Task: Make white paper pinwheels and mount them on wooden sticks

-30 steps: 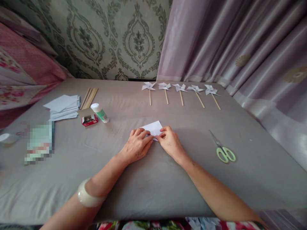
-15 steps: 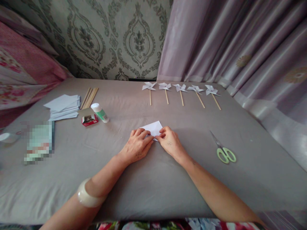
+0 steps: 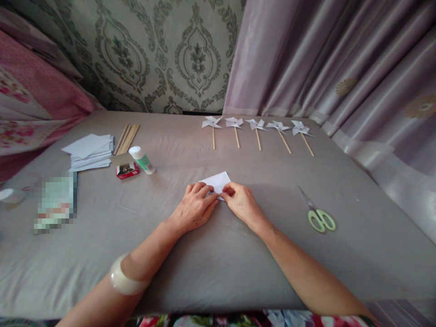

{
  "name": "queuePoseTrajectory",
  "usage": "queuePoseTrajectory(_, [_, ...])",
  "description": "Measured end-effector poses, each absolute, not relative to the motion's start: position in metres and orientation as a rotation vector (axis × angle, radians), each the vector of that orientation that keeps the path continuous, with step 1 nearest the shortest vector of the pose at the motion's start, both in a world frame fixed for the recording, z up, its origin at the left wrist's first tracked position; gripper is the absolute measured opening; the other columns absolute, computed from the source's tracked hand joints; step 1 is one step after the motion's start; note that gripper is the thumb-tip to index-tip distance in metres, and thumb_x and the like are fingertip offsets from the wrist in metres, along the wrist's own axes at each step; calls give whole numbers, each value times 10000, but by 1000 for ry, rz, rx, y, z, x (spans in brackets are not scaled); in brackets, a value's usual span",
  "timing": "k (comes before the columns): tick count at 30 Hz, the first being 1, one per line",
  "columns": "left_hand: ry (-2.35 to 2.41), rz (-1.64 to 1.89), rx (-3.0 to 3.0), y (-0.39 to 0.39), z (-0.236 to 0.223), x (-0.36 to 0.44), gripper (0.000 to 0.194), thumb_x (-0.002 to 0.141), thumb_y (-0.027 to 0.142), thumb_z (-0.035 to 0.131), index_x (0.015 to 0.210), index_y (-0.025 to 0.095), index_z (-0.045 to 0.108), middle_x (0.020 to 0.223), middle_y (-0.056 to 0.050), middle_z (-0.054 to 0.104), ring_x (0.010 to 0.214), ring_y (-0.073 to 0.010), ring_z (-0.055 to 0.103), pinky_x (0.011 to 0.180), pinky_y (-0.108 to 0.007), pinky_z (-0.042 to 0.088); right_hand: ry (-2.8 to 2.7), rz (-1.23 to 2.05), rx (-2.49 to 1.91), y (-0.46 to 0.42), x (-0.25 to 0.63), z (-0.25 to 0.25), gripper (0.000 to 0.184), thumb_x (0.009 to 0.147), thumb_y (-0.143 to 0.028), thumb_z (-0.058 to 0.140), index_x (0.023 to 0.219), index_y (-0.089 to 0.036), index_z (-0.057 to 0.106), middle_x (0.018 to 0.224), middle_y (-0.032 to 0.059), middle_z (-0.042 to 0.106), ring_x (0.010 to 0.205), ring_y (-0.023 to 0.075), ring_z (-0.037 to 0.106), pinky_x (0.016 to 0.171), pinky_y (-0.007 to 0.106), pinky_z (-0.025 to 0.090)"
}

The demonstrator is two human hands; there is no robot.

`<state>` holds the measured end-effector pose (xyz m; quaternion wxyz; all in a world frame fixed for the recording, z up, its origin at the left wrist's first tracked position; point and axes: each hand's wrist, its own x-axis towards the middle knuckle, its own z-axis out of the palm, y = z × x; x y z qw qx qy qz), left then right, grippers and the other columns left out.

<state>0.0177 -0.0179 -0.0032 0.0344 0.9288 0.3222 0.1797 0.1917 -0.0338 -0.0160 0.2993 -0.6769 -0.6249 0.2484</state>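
- Right hand (image 3: 242, 202): forefinger has slid slightly leftward on the white paper (image 3: 218, 180), center of frame.
- Left hand (image 3: 193, 204) and right: fingers pinching the paper.
- Scissors (image 3: 311, 208), right of frame.

wall (image 3: 196, 59): grey-green damask | curtains (image 3: 289, 59): lilac, right | floral fabric (image 3: 44, 91): pink, left | table (image 3: 245, 268): grey-covered

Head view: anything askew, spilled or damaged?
One oddity: the pale green item at left is blocked out by pixelation, so its condition can't be told. Otherwise nothing stands out: five pinwheels lie in a row, and the left hand and right hand are on white paper.
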Motion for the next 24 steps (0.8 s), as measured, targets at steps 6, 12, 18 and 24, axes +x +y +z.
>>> queuePoseTrajectory(6, [984, 555, 2856, -18, -3, 18, 303, 928, 281, 392, 1067, 205, 650, 1045, -103, 614, 1022, -251, 484, 830, -408, 373, -1725, 634, -1771, -34, 193, -14, 104, 772, -227, 607, 817, -227, 701, 742, 26, 717, 671, 160, 650, 661, 260, 472])
queuePoseTrajectory(12, [997, 555, 2856, -19, -2, 18, 297, 924, 277, 403, 1068, 198, 651, 1041, -103, 615, 1016, -252, 488, 824, -409, 377, -1753, 647, -1759, -35, 191, -10, 152, 786, -208, 593, 859, -224, 725, 806, 47, 733, 703, 172, 661, 690, 275, 484])
queuePoseTrajectory(18, [986, 552, 2866, -18, -3, 18, 320, 931, 278, 376, 1061, 196, 656, 1042, -114, 614, 1025, -255, 484, 839, -426, 388, -1790, 603, -1752, -36, 191, -9, 171, 786, -193, 597, 889, -229, 729, 855, 55, 737, 750, 185, 666, 736, 297, 496])
queuePoseTrajectory(24, [994, 554, 2860, -18, -4, 18, 305, 928, 285, 392, 1072, 203, 649, 1048, -107, 612, 1030, -253, 483, 838, -417, 380, -1871, 561, -1743, -36, 192, -9, 185, 818, -191, 567, 907, -225, 726, 911, 66, 728, 809, 199, 661, 767, 300, 485])
